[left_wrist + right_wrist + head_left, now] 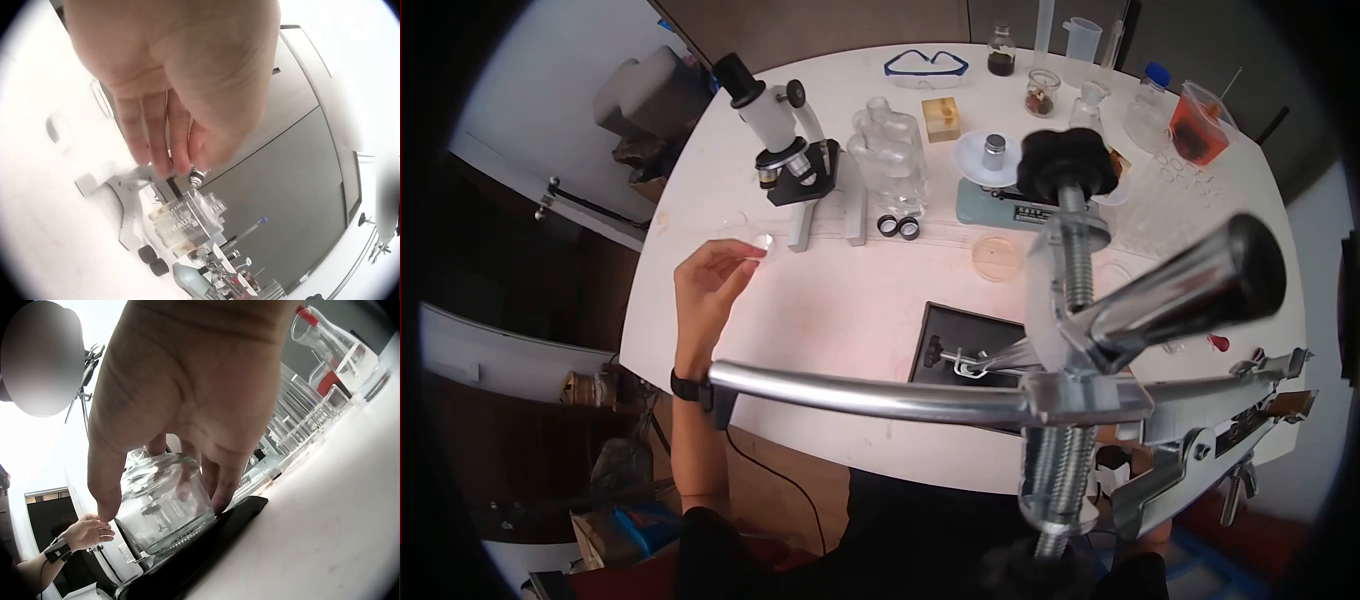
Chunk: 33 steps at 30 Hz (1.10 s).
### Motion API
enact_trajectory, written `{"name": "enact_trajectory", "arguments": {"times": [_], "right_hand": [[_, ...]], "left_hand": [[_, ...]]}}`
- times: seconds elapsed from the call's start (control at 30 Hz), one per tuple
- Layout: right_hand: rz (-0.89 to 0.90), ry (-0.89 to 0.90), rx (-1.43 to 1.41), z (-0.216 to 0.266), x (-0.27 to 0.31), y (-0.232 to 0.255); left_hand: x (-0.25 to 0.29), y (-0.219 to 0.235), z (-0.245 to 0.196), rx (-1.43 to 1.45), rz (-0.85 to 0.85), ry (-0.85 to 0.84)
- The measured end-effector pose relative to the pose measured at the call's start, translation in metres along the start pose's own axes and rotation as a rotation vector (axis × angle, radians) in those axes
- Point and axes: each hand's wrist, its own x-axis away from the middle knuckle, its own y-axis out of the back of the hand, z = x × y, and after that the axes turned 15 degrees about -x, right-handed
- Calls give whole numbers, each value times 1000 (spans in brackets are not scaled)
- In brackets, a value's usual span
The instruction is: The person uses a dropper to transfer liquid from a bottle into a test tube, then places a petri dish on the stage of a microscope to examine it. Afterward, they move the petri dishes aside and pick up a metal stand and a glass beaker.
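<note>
Clear ribbed glass jar [164, 503] on black pad [206, 540], right hand [187, 394] fingers curled round jar, left hand [712, 285] left of microscope [785, 150] pinching small clear disc [762, 241] above white surface [840, 300]

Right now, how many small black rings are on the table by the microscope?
2. Left ring and right ring lie side by side on the table, just right of the microscope base, in front of the clear bottles. The clamp rig may hide others.
</note>
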Motion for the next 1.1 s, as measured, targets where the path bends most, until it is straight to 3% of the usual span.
{"name": "enact_trajectory", "arguments": {"times": [0.03,0.1,0.17,0.33,0.43,0.53,0.57,0.63,0.67,0.8,0.83,0.9,0.93,0.97,1.03,1.07,1.1], "right_hand": [[12,9,-5,0,-16,-9],[45,21,-11,2,-50,-31],[70,16,-8,7,-73,-54],[74,-53,48,18,-88,-103],[56,-99,92,24,-106,-140],[27,-146,133,27,-109,-148],[15,-162,146,31,-124,-158],[-9,-192,170,26,-87,-161],[-23,-206,182,26,-86,-164],[-90,-293,224,25,-71,-174],[-108,-328,238,22,-59,-171],[-113,-136,-19,-21,-38,-161],[-207,-148,-230,-48,-26,-158],[-140,-225,-69,-38,-30,-150],[-106,-61,182,-16,-32,-144],[-105,6,166,-19,-26,-135],[-188,-129,125,-19,-19,-131]], "left_hand": [[-11,1,21,-65,-187,-111],[-20,6,44,-308,-386,-153],[-29,4,69,-409,-436,-86],[-45,-15,97,-304,-308,37],[-48,-20,104,-179,-290,77],[-46,-26,108,-124,-336,41],[-40,-28,110,107,-347,5],[-34,-27,103,-159,-378,37],[-27,-28,108,-120,-424,-32],[-5,-24,57,-50,-355,9],[1,-27,40,-15,-304,-63],[12,-34,4,-3,-204,-175],[4,-32,20,63,-124,-275],[-3,-32,37,129,-47,-375],[11,-47,-19,143,-12,-198],[12,-54,-36,128,26,-219],[13,-65,-49,142,29,-221]]}}
